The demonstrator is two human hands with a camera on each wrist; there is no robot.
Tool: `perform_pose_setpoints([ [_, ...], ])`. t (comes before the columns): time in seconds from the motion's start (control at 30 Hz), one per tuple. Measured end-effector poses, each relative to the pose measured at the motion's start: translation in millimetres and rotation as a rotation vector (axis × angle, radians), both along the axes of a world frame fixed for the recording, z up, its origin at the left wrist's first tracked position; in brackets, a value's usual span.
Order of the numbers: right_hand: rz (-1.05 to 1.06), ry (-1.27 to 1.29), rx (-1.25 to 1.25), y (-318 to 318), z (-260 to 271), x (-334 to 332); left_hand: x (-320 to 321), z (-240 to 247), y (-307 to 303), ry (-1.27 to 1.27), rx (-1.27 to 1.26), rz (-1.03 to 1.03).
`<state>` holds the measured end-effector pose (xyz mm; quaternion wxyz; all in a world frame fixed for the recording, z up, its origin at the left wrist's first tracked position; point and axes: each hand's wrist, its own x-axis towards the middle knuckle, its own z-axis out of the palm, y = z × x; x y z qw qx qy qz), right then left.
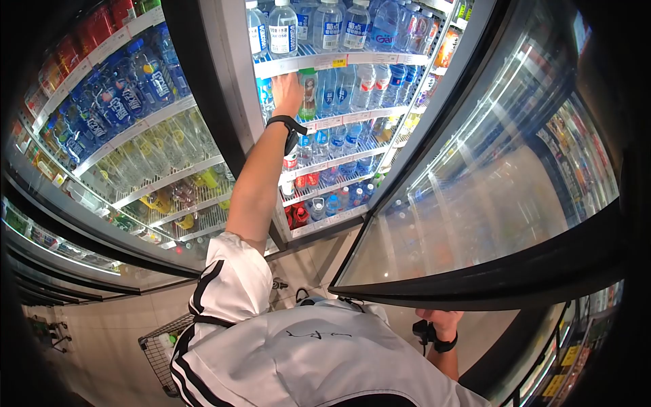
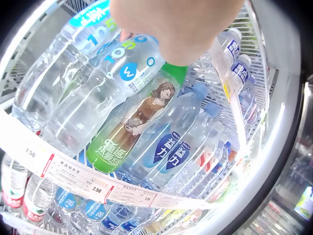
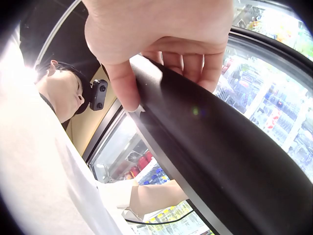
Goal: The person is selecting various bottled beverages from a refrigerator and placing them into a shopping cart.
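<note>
Inside the cooler, my left hand (image 1: 288, 95) grips the top of a clear water bottle (image 2: 105, 93) with a blue and green label. In the left wrist view the hand covers its neck and cap, and one fingertip shows at its left side. A similar water bottle (image 2: 54, 73) stands to the left. To the right is a green-labelled bottle (image 2: 139, 115) with a printed figure in a brown dress. My right hand (image 3: 161, 44) holds the black edge of the open glass door (image 3: 210, 132), thumb on one side and fingers on the other.
A shelf rail with price tags (image 2: 78, 178) runs below the bottles, and another shelf (image 1: 298, 64) is above the left hand. Closed cooler doors with drinks (image 1: 115, 102) stand at left. A wire cart (image 1: 156, 359) is behind on the tiled floor (image 1: 102, 339).
</note>
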<state>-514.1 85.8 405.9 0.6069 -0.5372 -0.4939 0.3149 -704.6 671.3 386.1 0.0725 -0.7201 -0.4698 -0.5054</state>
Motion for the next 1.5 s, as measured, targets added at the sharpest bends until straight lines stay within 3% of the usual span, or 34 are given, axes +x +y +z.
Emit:
perform_pose_setpoints([
  [0.07, 0.001, 0.056, 0.056, 4.1, 3.2, -4.8, -0.9, 4.7, -3.6, 0.024, -0.048, 0.006],
  [0.17, -0.064, -0.129, 0.100, 3.3, -0.8, -4.3, -1.7, 4.8, -4.0, 0.037, -0.066, -0.005],
  [0.23, 0.011, 0.098, -0.080, -1.1, 1.9, -1.1, 2.4, -2.1, 2.1, 0.001, -0.018, -0.004],
  [0.37, 0.030, 0.038, -0.019, -2.0, -8.1, 1.5, 9.1, -11.7, 8.4, -0.039, 0.004, -0.009],
  [0.43, 0.030, 0.141, -0.115, -3.7, -8.3, 2.8, 8.1, -11.4, 6.3, -0.005, 0.013, 0.000],
  [0.53, 0.039, -0.014, -0.070, -1.3, -13.2, 6.0, 3.5, -6.3, 4.6, 0.040, 0.016, 0.017],
  [0.8, 0.054, -0.015, -0.085, 7.0, 1.0, -3.8, 3.5, -3.7, 3.8, 0.057, -0.088, 0.053],
  [0.87, 0.061, -0.019, -0.079, 8.0, -0.6, -4.1, 7.4, -8.3, -0.2, 0.069, 0.044, 0.130],
  [1.03, 0.092, -0.053, -0.068, 13.4, -0.6, -5.9, 13.9, -21.9, -24.5, 0.101, 0.063, 0.116],
  [1.17, 0.075, -0.110, -0.101, 16.7, -1.4, -9.5, 19.6, -44.0, -55.5, 0.006, 0.097, 0.145],
  [1.23, -0.024, -0.456, -0.010, 21.0, -1.6, -14.5, 21.0, -60.1, -63.1, -0.142, -0.016, 0.084],
  [1.37, -0.025, -0.425, 0.039, 25.9, 7.5, -20.3, 24.0, -75.0, -62.7, -0.333, -0.182, 0.206],
  [1.5, -0.009, -0.289, -0.097, 25.0, 11.6, -22.0, 24.3, -83.2, -53.4, -0.409, -0.315, 0.265],
])
